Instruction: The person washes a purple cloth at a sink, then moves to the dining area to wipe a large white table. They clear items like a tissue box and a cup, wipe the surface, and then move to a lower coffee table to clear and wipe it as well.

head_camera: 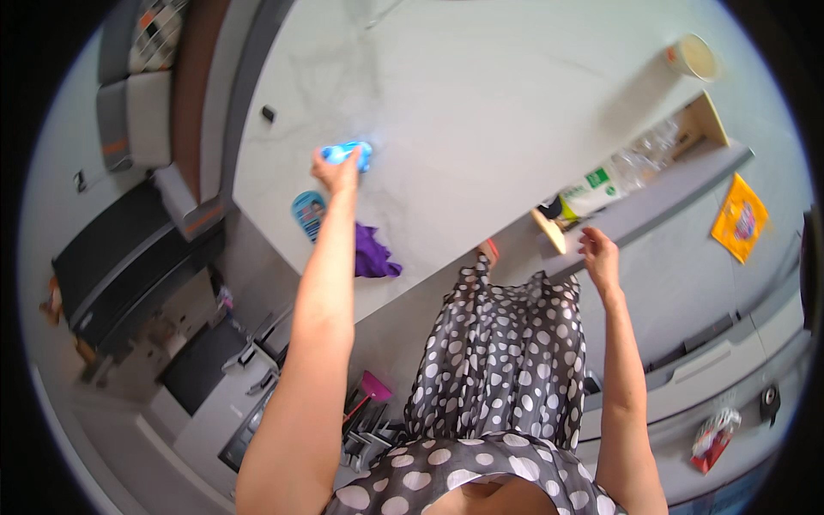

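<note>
My left hand (337, 171) is closed around a shiny blue object (349, 154), perhaps a small packet, at the left part of the white marbled table (463, 129). Just below that hand lies a teal card or pack with a rounded top (308, 214), partly behind my forearm. A crumpled purple cloth (374, 254) rests on the table right of the forearm. My right hand (599, 252) is held with its fingers curled and apart, nothing seen in them, beside the near end of an open drawer (644, 199). The drawer holds a green and white packet (589, 192) and clear plastic (647, 151).
A paper cup (694, 58) stands at the table's far right, and a small black object (268, 114) lies at its left. A yellow packet (740, 219) is right of the drawer. A red and white packet (714, 441) lies lower right. A pink dustpan (375, 386) is below the table.
</note>
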A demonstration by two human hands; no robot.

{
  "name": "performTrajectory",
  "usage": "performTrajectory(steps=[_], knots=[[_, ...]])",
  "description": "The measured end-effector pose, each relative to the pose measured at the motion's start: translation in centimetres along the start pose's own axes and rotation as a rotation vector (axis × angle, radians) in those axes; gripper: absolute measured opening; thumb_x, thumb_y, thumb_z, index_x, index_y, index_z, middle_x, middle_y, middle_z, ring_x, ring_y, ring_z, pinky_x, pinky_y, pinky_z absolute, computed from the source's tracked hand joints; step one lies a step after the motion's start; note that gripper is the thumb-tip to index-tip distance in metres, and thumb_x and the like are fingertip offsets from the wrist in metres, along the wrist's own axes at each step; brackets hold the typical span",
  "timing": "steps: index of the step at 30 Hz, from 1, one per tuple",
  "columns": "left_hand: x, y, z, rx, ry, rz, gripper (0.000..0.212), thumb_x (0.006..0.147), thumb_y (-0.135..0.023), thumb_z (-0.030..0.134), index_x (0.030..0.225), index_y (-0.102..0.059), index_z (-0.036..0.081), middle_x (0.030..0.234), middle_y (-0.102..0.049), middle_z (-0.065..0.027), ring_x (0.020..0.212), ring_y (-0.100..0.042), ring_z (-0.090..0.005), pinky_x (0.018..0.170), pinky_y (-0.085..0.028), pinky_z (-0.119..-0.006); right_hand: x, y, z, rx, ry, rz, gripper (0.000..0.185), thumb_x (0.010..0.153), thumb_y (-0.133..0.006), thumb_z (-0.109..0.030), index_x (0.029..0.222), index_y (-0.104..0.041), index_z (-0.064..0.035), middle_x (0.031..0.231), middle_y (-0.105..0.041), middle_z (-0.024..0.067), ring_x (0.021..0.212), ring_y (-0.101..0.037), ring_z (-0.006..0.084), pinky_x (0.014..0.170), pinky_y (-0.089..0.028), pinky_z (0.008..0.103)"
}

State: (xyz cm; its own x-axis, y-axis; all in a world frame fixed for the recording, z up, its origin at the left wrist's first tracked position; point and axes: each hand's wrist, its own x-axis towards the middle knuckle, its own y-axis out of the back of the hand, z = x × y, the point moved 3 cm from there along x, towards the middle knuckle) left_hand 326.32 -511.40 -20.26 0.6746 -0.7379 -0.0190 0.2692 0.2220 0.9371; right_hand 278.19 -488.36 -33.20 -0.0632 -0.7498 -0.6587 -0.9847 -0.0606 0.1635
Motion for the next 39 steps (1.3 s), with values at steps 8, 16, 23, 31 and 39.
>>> performTrajectory(steps=[8,16,23,31,39], knots=[[-20.6,-1.5,11.8,-0.115,-0.858,-0.317,0.077,0.063,-0.080,0.008,0.130,-0.042,0.007,0.129,-0.043,-0.0165,0.118,-0.046,-0.0322,0.098,-0.042,-0.041,-2.6,-0.4,-1.0,0.303,-0.175,0.019,0.025,0.090,-0.058,-0.016,0.107,-0.062,0.0015,0.087,-0.068,0.0113,0.071,-0.066,0.0146,0.063,-0.052,0.0270],[-36.9,-9.3,14.6,0.030,-1.110,-0.923,0.096,0.065,-0.072,0.000,0.145,-0.021,0.011,0.140,-0.031,-0.0161,0.119,-0.045,-0.0374,0.094,-0.047,-0.045,-1.8,4.4,-9.0,-0.207,0.361,0.255,0.063,0.070,-0.065,0.005,0.130,-0.047,-0.0052,0.126,-0.052,0.0162,0.111,-0.056,0.0309,0.091,-0.048,0.0373],[-37.0,-14.9,13.1,0.117,-1.145,-0.898,0.105,0.061,-0.071,-0.008,0.147,-0.013,0.012,0.140,-0.027,-0.0195,0.125,-0.039,-0.0392,0.100,-0.041,-0.043,3.7,4.6,-6.5,-0.151,0.285,-0.424,0.093,0.054,-0.080,-0.008,0.136,-0.037,-0.0062,0.136,-0.038,0.0227,0.125,-0.040,0.0381,0.101,-0.040,0.0398],[-34.7,-14.4,14.4,0.079,-1.076,-1.002,0.089,0.067,-0.072,0.001,0.142,-0.024,0.005,0.140,-0.030,-0.0210,0.127,-0.037,-0.0393,0.103,-0.037,-0.043,8.7,0.8,-2.8,-0.407,0.619,-0.369,0.064,0.055,-0.077,-0.009,0.114,-0.053,-0.0003,0.114,-0.053,0.0225,0.105,-0.051,0.0386,0.086,-0.049,0.0422],[-19.9,-8.3,16.6,0.499,-0.696,-0.492,0.112,0.062,-0.083,0.036,0.141,-0.017,-0.008,0.146,-0.018,-0.0281,0.137,-0.013,-0.0441,0.109,-0.022,-0.055,8.8,-0.1,-1.9,-0.935,0.300,-0.097,0.071,0.058,-0.077,-0.012,0.122,-0.047,-0.0036,0.124,-0.045,0.0195,0.099,-0.058,0.0358,0.077,-0.052,0.0407]])
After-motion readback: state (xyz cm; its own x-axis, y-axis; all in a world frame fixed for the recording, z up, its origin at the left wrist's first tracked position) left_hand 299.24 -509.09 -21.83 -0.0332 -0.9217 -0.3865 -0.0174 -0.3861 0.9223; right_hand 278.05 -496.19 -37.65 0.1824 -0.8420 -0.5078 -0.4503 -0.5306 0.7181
